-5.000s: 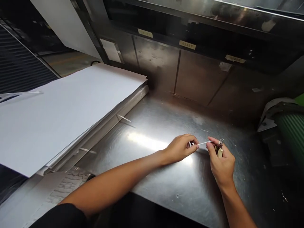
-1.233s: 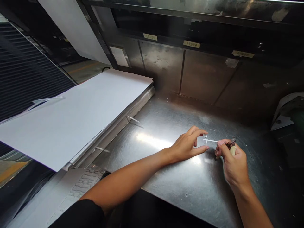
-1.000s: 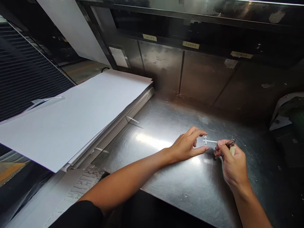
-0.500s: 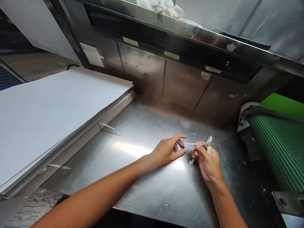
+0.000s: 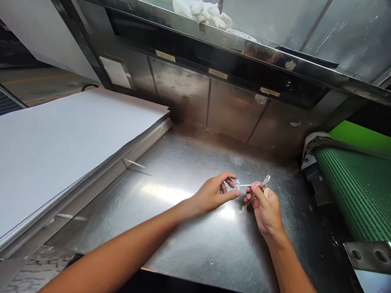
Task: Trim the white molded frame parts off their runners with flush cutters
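Observation:
My left hand (image 5: 212, 195) pinches a small transparent plastic part (image 5: 237, 184) between thumb and fingertips, just above the steel table top. A thin white stem (image 5: 246, 185) runs from that part toward my right hand (image 5: 265, 211). My right hand holds small side cutters (image 5: 265, 188) with a cream handle, their metal jaws pointing up and away. The stem's far end reaches my right fingertips, and the fingers hide part of the cutters. Both hands are close together and do not touch.
A thick stack of white sheets (image 5: 70, 150) lies to the left on the stainless steel table (image 5: 186, 162), with thin plastic strips (image 5: 133, 163) beside it. A green belt (image 5: 357, 191) runs along the right. A white cloth (image 5: 201, 11) sits on the shelf above.
The view has swung, bringing the green belt and white cloth into sight. My hands have drawn closer together, and the cutters now lie nearer the stem.

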A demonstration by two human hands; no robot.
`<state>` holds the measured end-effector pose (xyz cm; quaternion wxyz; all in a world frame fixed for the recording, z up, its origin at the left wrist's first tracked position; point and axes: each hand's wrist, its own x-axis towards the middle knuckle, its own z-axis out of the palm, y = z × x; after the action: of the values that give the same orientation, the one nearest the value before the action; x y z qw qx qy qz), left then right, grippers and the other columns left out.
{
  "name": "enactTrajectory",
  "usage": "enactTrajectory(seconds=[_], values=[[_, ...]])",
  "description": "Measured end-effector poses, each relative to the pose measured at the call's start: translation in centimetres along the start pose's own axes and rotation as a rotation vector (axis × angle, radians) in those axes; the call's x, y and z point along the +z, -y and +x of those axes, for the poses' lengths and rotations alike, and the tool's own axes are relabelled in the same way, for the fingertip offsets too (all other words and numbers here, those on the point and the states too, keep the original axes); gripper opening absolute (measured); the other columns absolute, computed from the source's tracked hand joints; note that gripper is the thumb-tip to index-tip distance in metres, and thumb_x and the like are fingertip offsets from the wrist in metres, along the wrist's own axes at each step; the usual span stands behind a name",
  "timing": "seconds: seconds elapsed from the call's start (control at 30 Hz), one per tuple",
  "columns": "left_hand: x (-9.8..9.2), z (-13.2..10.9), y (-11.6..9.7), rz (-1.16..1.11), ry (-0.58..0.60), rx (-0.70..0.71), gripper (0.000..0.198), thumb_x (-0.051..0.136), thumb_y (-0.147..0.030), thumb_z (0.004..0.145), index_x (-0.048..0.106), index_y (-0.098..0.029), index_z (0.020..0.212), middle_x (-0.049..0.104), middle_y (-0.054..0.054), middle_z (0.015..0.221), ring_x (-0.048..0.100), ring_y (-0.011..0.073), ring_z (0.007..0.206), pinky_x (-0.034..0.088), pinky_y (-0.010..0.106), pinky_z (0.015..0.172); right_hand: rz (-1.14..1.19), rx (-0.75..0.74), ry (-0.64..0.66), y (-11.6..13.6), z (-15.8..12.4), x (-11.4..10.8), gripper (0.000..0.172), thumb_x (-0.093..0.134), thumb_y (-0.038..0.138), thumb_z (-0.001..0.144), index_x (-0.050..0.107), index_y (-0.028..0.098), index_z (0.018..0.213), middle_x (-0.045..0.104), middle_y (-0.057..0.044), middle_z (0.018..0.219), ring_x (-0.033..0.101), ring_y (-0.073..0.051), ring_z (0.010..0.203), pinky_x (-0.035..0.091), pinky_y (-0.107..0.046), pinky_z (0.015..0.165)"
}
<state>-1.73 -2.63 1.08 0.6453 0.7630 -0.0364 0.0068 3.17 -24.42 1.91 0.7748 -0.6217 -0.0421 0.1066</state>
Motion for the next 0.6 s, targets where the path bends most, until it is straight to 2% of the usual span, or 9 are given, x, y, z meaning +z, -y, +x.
enactTrajectory(seconds=[0.3, 0.6], values=[[0.06, -0.27, 0.33, 0.147, -0.010, 0.123, 0.058, 0.083, -0.057, 0.103, 0.072, -0.020, 0.146, 0.078, 0.009, 0.133, 0.070, 0.0175, 0.090, 0.053, 0.032, 0.076, -0.040, -0.020, -0.013, -0.18, 0.05, -0.08, 0.070, 0.114, 0.074, 0.079, 0.075, 0.019, 0.097, 0.070, -0.006, 0.091, 0.063, -0.020, 0.074, 0.055, -0.028, 0.067], [-0.05, -0.31, 0.37, 0.202, -0.026, 0.165, 0.052, 0.081, -0.054, 0.105, 0.073, -0.021, 0.144, 0.075, 0.007, 0.131, 0.072, 0.0180, 0.091, 0.055, 0.035, 0.081, -0.034, -0.007, -0.006, -0.11, 0.04, -0.02, 0.070, 0.115, 0.072, 0.074, 0.078, 0.018, 0.100, 0.072, -0.008, 0.095, 0.063, -0.020, 0.074, 0.056, -0.028, 0.065]])
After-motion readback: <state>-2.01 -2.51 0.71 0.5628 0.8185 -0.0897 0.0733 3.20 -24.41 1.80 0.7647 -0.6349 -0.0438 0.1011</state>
